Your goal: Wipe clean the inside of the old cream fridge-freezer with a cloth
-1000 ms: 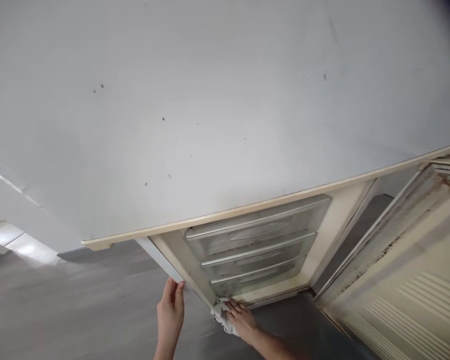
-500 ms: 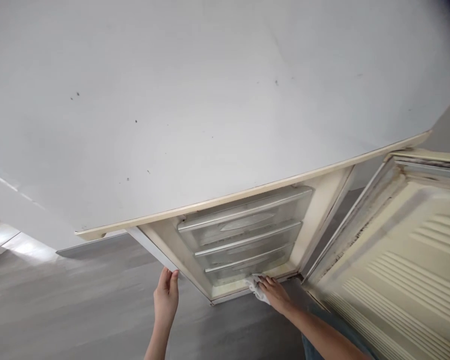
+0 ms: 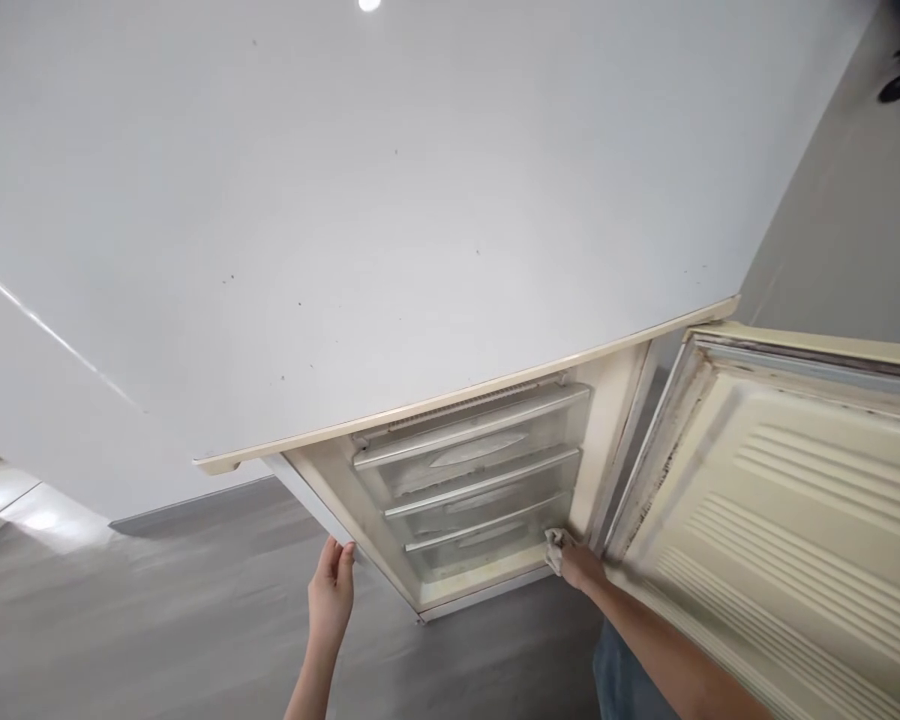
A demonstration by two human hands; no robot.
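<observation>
I look down over the white top of a freezer cabinet (image 3: 360, 230). Its lower compartment shows three clear drawers (image 3: 469, 480) in a cream frame. My left hand (image 3: 331, 590) rests with fingers stretched against the left side edge of the cabinet. My right hand (image 3: 581, 565) presses a small white cloth (image 3: 556, 545) against the bottom right corner of the frame, fingers closed on it.
The open freezer door (image 3: 787, 510) swings out at the right, its ribbed cream inner liner facing me and its seal stained dark. Grey wood-look floor (image 3: 157, 620) lies below. A grey wall (image 3: 847, 230) stands at the right.
My right hand has slid the cloth along the bottom frame from the left corner to the right corner. The view has shifted left. My left hand stays on the side edge.
</observation>
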